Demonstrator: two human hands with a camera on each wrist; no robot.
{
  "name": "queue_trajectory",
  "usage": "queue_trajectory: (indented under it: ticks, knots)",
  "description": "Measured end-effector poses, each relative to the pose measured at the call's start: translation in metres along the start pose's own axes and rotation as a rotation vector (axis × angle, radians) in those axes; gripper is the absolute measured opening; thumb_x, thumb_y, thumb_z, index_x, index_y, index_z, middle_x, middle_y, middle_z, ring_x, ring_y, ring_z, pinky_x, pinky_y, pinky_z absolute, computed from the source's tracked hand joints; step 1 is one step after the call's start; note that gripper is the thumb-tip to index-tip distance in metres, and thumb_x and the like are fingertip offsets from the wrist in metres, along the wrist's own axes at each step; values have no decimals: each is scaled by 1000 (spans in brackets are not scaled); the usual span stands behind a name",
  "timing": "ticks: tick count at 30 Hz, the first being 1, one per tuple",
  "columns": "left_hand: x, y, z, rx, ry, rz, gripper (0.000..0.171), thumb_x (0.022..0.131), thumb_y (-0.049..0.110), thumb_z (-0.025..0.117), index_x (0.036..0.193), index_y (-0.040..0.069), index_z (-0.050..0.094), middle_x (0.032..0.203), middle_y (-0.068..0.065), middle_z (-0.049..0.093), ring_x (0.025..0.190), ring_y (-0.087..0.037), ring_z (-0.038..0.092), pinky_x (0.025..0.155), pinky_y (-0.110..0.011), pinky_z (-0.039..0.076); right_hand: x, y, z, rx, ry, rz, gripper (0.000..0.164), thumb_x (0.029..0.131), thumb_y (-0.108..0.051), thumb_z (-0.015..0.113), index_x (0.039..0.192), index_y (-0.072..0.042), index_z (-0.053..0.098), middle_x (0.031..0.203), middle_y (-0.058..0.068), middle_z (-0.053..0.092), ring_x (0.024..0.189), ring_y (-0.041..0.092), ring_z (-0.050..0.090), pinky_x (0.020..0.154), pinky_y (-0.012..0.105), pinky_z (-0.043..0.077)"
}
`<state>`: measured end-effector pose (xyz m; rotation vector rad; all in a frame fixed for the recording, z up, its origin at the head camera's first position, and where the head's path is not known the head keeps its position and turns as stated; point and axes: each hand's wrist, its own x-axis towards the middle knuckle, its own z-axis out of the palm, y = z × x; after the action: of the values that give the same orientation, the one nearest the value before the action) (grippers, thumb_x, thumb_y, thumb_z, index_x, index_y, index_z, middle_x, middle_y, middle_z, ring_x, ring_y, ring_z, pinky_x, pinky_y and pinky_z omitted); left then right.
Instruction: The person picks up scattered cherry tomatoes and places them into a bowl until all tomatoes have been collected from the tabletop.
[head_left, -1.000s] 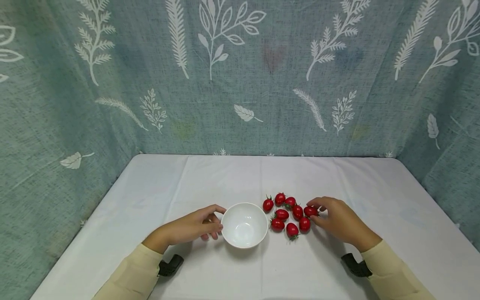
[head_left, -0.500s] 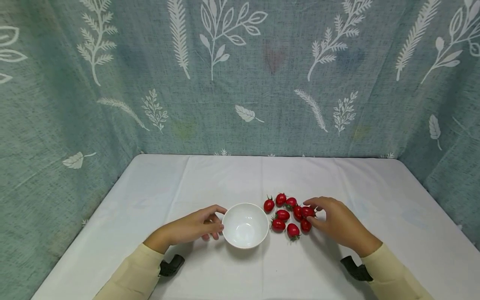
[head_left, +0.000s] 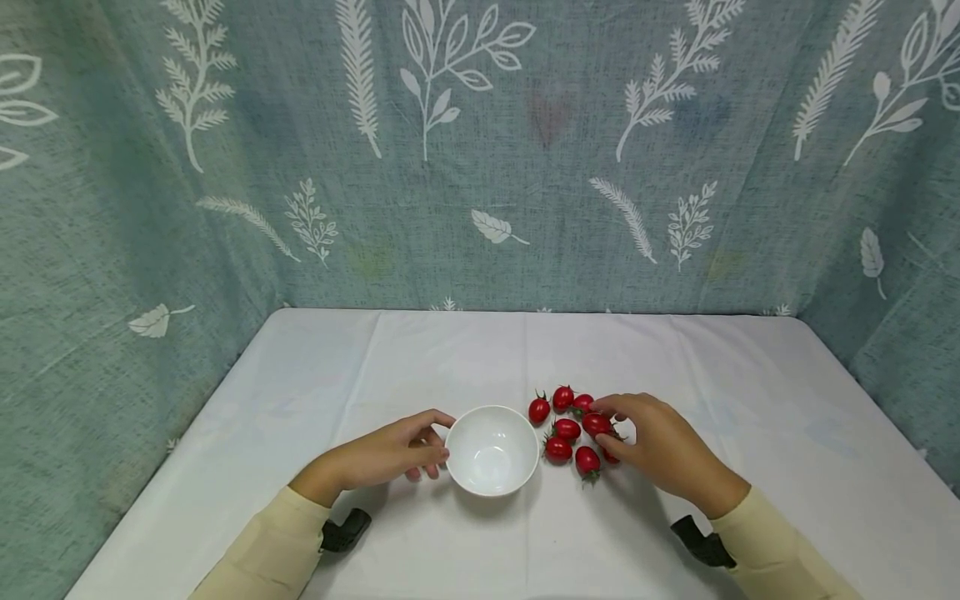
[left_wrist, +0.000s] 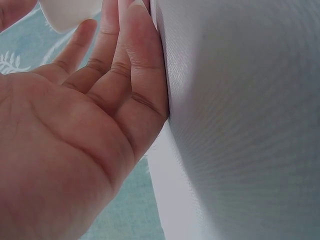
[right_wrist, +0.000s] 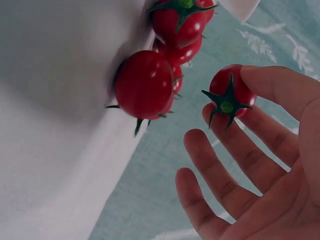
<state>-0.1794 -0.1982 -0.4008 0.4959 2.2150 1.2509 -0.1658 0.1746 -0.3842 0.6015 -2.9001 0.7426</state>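
Note:
My right hand (head_left: 660, 442) pinches a cherry tomato (head_left: 597, 424) between thumb and fingertips. In the right wrist view that tomato (right_wrist: 232, 90) is raised off the cloth, its green stem star facing the camera, while the other fingers spread apart. A white bowl (head_left: 492, 450) stands on the table just left of the tomatoes, with nothing in it. At its left side, my left hand (head_left: 390, 454) rests with relaxed fingers, thumb and index fingertip at the bowl's wall. The left wrist view has only a corner of the bowl (left_wrist: 70, 12) above the fingers.
Several loose cherry tomatoes (head_left: 567, 430) lie between the bowl and my right hand; one (head_left: 611, 454) is partly covered by the right thumb. White cloth covers the table (head_left: 450, 358). A patterned green-blue curtain (head_left: 480, 167) hangs behind and at both sides.
My right hand has taken hold of the rightmost tomato, lifted it and carried it a little left, over the other tomatoes. The left hand and the bowl stay put.

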Motion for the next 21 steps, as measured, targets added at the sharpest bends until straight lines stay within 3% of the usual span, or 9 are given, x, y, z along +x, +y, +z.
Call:
queue_trajectory:
  ticks: [6, 14, 21]
  knots:
    - [0, 1, 0, -11, -1, 2, 47, 101, 29, 57, 142, 10, 45, 110, -14, 62, 93, -24, 65, 76, -35, 52, 2, -9, 1, -17, 15, -28, 42, 82, -19, 83, 121, -14, 69, 108, 0, 71, 99, 20, 65, 82, 39, 57]
    - [0, 1, 1, -3, -2, -8, 46, 100, 31, 59, 140, 13, 47, 109, -11, 64, 94, -24, 66, 77, -35, 52, 7, -25, 3, 25, 8, -63, 41, 81, -18, 84, 120, -16, 71, 114, -1, 72, 102, 19, 64, 84, 37, 58]
    - [1, 3, 1, 5, -4, -7, 45, 101, 30, 58, 140, 12, 47, 108, -11, 65, 92, -23, 65, 77, -36, 51, 9, -40, 7, 54, 7, -98, 35, 81, -19, 84, 114, -21, 73, 104, -6, 70, 85, 16, 57, 68, 22, 50]
